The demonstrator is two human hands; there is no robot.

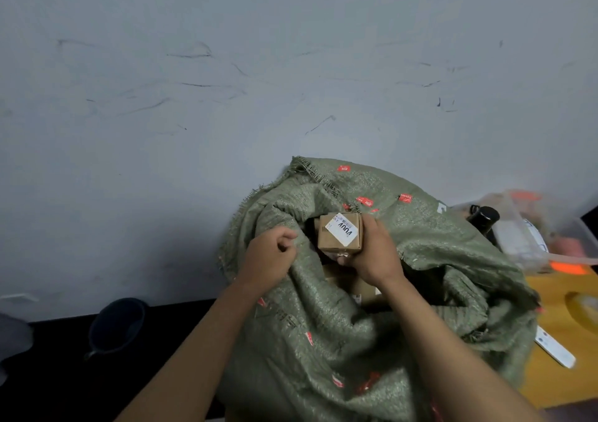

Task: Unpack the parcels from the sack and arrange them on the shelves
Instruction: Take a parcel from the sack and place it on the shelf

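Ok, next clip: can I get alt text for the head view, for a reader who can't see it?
The right hand lifts a small cardboard parcel with a white label out of an open green woven sack, while the left hand grips the sack's edge. More boxes show inside; a scuffed grey wall stands behind.

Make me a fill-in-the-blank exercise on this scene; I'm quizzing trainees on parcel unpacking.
1. The right hand grips a small brown cardboard box bearing a ____ label.
2. The left hand grips the edge of the ____ woven sack.
3. The black bottle stands to the sack's ____.

Missing words: white; green; right
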